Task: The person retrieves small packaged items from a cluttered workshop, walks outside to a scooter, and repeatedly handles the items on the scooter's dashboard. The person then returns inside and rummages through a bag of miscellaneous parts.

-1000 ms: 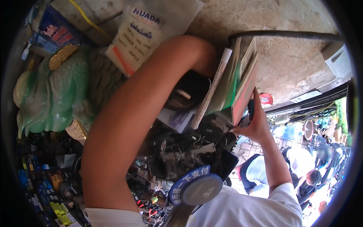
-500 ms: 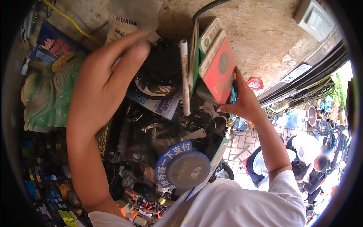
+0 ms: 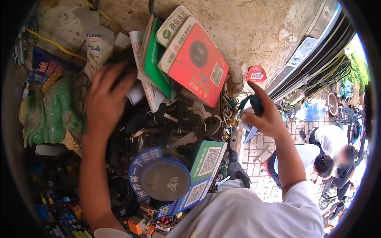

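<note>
My left hand (image 3: 106, 99) is smeared by motion over the dark clutter by the wall. Whether its fingers hold anything cannot be made out. A rolled white printed paper (image 3: 147, 85) stands just right of it, beside a green card (image 3: 155, 65). A red payment sign (image 3: 200, 65) with a round dark disc leans to the right of the green card. My right hand (image 3: 270, 119) is open, index finger stretched up and thumb apart. A dark teal loop (image 3: 252, 104) shows between that finger and thumb; whether the hand touches it is unclear.
A green carved figure (image 3: 55, 111) sits at the left. In front stands a round payment disc (image 3: 164, 180) with a blue rim, beside a green-and-blue code sign (image 3: 204, 168). A red sticker (image 3: 256, 74) is on the wall. Two people (image 3: 317, 154) bend over outside on the right.
My left hand has drawn back and lowered. My right hand has come away from the red sign. The signs and paper roll appear farther left, and the view has shifted.
</note>
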`<state>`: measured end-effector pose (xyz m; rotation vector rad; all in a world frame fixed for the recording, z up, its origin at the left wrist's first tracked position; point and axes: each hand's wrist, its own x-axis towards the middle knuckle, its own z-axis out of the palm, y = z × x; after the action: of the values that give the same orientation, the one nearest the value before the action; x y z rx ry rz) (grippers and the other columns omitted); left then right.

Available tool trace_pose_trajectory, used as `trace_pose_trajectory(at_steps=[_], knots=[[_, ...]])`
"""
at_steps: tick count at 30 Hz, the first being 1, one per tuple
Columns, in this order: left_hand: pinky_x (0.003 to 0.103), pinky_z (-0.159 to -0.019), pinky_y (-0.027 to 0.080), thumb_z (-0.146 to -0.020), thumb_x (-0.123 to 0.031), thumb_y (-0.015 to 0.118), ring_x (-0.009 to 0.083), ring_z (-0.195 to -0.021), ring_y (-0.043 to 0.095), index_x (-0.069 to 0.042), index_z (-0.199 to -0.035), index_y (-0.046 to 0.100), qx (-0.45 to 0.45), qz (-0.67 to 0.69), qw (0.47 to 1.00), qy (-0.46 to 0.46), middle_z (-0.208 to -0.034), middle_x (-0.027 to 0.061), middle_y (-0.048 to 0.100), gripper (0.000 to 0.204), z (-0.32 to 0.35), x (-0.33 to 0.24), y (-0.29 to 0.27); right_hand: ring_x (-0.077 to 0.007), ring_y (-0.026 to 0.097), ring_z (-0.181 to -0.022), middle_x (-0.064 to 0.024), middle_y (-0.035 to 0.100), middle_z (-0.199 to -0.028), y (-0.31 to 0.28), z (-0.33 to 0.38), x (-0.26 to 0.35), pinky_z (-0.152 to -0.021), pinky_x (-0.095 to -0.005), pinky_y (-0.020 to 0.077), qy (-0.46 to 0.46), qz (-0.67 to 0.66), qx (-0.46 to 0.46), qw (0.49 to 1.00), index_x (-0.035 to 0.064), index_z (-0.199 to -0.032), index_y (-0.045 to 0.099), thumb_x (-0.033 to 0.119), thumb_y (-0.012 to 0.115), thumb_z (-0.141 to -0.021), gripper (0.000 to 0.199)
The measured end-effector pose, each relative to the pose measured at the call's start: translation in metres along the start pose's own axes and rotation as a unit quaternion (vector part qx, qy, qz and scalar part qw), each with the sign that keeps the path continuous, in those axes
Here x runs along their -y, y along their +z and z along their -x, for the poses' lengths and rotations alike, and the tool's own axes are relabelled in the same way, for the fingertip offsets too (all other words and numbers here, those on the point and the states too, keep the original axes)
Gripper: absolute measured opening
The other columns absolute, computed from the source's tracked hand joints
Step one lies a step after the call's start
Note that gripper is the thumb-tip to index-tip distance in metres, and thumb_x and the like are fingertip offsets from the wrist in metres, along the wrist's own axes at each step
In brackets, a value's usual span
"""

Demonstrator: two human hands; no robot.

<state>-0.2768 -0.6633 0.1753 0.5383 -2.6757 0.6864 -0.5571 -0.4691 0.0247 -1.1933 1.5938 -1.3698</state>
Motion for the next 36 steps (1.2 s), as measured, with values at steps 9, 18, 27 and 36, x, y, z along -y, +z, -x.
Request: trace_pose_trajectory(at_steps=[9, 18, 27, 36], knots=[[0.041, -0.092, 0.044, -0.062, -0.001, 0.065, 0.0318, -0.109, 0.050, -0.011, -0.113, 0.061, 0.030, 0.017, 0.999, 0.004, -0.120, 0.0085, 0.055, 0.052, -0.002, 0.003, -0.008, -0.0087, 0.043, -0.071, -0.0002, 0.050, -0.083, -0.001, 0.049, -0.025, -0.064, -0.0217, 0.0384, 0.049, 0.014, 0.040, 0.998, 0.0002, -0.135, 0.039, 0.028, 0.079, -0.068, 0.083], [0.041, -0.101, 0.036, -0.074, -0.011, 0.069, 0.0344, -0.122, 0.043, -0.006, -0.130, 0.048, 0.147, 0.242, 0.922, -0.266, -0.127, 0.0179, 0.050, 0.061, 0.092, -0.038, -0.058, -0.0150, 0.051, -0.105, -0.0133, 0.056, -0.116, 0.011, 0.086, -0.021, -0.092, -0.0287, 0.0401, 0.092, -0.024, 0.145, 0.985, -0.0060, -0.131, 0.041, 0.031, 0.081, -0.069, 0.082], [0.043, -0.083, 0.047, -0.067, -0.026, 0.075, 0.0323, -0.103, 0.056, -0.003, -0.106, 0.061, 0.262, 0.197, 0.915, -0.235, -0.104, 0.0181, 0.061, 0.047, 0.071, -0.018, -0.008, -0.0109, 0.051, -0.091, -0.0104, 0.056, -0.104, 0.046, 0.119, 0.022, -0.078, -0.0221, 0.0423, 0.106, 0.012, 0.201, 0.974, -0.0080, -0.135, 0.034, 0.033, 0.082, -0.068, 0.092], [0.042, -0.075, 0.052, -0.069, -0.022, 0.074, 0.0330, -0.086, 0.064, -0.004, -0.095, 0.065, 0.156, 0.226, 0.939, -0.208, -0.089, 0.0168, 0.066, 0.033, 0.073, -0.001, -0.007, -0.0026, 0.036, -0.059, 0.0039, 0.042, -0.075, 0.075, 0.160, 0.046, -0.051, -0.0179, 0.0236, 0.043, 0.005, 0.083, 0.996, -0.0013, -0.141, 0.026, 0.046, 0.085, -0.058, 0.112]])
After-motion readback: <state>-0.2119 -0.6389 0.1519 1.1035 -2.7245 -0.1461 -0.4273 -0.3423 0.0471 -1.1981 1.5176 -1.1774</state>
